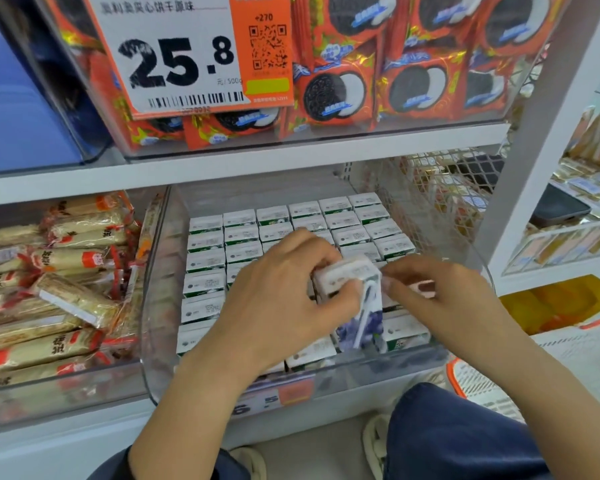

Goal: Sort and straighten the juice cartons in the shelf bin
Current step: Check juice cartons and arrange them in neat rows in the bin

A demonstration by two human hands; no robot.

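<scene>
Juice cartons (302, 233) fill the clear shelf bin (160, 306) in upright rows, most tops level and facing up. By the look of it, the step in hand is seating one odd purple carton (355, 299), raised above the front rows. The left hand (278, 303) grips its top; the right hand (444, 292) pinches its edge. Next it needs a gap among tight neighbours. Wafer packs (49, 282) lie left, cookie packs (395, 64) above.
</scene>
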